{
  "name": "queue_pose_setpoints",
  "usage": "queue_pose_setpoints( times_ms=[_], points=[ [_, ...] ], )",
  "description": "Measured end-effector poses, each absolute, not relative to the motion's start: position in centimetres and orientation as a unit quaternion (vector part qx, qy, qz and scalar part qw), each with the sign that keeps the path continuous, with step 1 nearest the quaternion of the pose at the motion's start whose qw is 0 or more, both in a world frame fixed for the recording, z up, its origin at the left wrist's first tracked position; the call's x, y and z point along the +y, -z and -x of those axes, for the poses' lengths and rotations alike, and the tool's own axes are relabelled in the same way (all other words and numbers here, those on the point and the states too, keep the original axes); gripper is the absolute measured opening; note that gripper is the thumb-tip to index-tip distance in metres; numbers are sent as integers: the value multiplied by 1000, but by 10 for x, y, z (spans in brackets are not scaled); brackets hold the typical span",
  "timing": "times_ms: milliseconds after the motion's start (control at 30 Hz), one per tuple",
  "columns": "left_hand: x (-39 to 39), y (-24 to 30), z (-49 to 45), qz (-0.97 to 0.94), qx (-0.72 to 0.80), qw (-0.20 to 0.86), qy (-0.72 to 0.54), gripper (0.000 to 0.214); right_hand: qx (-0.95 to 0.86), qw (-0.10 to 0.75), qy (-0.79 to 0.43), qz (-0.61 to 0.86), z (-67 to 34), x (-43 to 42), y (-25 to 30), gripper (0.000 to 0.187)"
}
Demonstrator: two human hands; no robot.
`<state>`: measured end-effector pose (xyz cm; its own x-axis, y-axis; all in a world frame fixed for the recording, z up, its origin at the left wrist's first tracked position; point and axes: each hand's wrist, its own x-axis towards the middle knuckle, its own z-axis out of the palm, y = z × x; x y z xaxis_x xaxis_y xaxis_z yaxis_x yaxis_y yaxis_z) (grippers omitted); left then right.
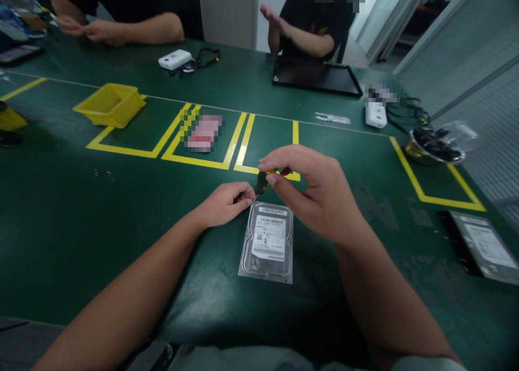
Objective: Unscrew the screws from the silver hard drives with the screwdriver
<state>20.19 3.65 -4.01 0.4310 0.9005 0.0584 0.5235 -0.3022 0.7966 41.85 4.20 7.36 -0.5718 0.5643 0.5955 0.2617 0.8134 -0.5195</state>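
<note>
A silver hard drive (267,241) with a white label lies flat on the green table in front of me. My right hand (316,190) grips a small screwdriver (262,181) by its dark and yellow handle, between thumb and fingers. The screwdriver leans with its tip down at the drive's far left corner. Beside that corner, my left hand (227,203) has its fingers curled and pinched close to the tip. What the left fingertips hold, if anything, is too small to make out.
Yellow tape outlines cross the table beyond my hands. A yellow bin (111,106) stands far left, a bowl of dark parts (433,146) right. Another drive (482,246) lies at the right. Across the table are a black tray (316,76) and two people.
</note>
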Motion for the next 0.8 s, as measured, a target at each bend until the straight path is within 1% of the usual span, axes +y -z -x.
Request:
queue_pose_setpoints(
  times_ms=[333, 667, 800],
  points=[
    [36, 39, -201, -768, 472, 350, -256, 8, -861, 398, -199, 246, -421, 43, -72, 30],
    [35, 35, -202, -761, 470, 369, -251, 7, -878, 370, -177, 249, -425, 44, -76, 35],
    [35, 35, -203, -762, 469, 369, -252, 7, -884, 360, -153, 257, -426, 43, -77, 34]
  ],
)
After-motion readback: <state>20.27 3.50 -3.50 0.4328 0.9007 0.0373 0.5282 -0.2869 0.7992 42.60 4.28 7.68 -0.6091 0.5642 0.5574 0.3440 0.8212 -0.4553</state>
